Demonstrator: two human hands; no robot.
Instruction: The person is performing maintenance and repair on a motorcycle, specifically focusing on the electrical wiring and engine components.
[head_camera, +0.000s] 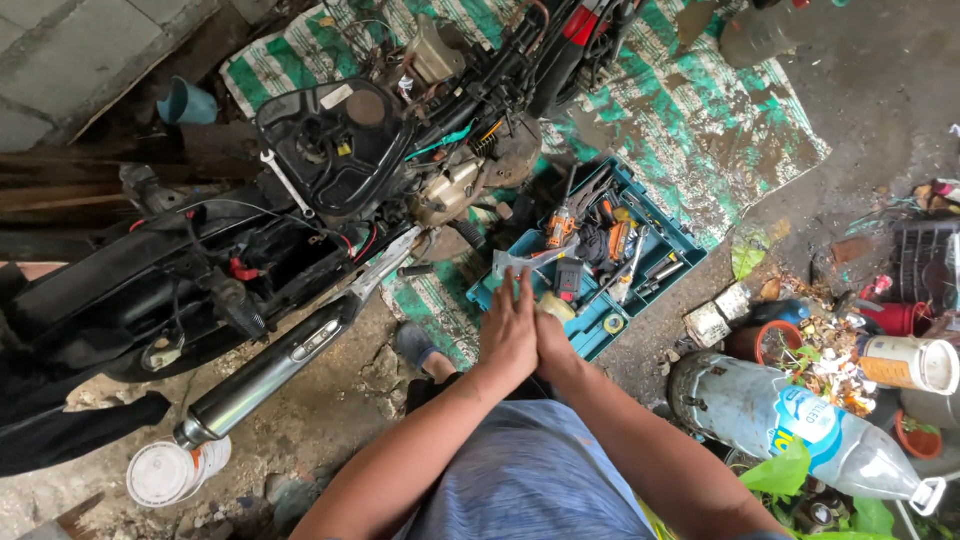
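Note:
My left hand (508, 330) lies flat with its fingers straight and close together, pressed over my right hand (556, 348), which is mostly hidden beneath it. Both hands hover above the near edge of an open teal toolbox (668, 236) full of hand tools. A crumpled clear plastic bag (512, 262) lies just beyond the fingertips, and a pale round lid (556, 306) sits beside them. Whether anything is held between the palms is hidden. A stripped black motorcycle (330, 150) stands to the left, its chrome exhaust (270, 375) pointing toward me.
A green and white striped mat (700, 120) lies under the toolbox. My foot in a grey sandal (415, 345) rests on cracked concrete. A large water bottle (800, 420), pots and litter crowd the right. White lids (165, 470) lie at the lower left.

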